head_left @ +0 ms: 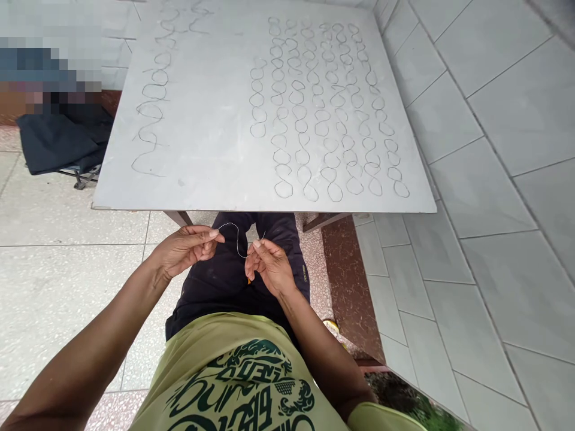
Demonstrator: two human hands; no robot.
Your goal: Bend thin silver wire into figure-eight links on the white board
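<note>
Between my hands, above my lap, hangs a thin wire (238,240) bent into an S-like curve. My left hand (191,248) pinches one end of it between thumb and fingers. Near the other end, my right hand (269,263) has the wire between thumb and forefinger, with a short tip sticking out above. Ahead on the white table (211,173) lie several rows of wire bent into figure-eight shapes (300,134). Along the table's left side are wavy, unclosed wire pieces (153,111).
The table's front edge runs just beyond my hands. A tiled wall (485,179) stands close on the right. At the left, dark cloth (63,140) lies over a low metal frame, beside a blurred-out patch. The floor (67,287) is speckled tile.
</note>
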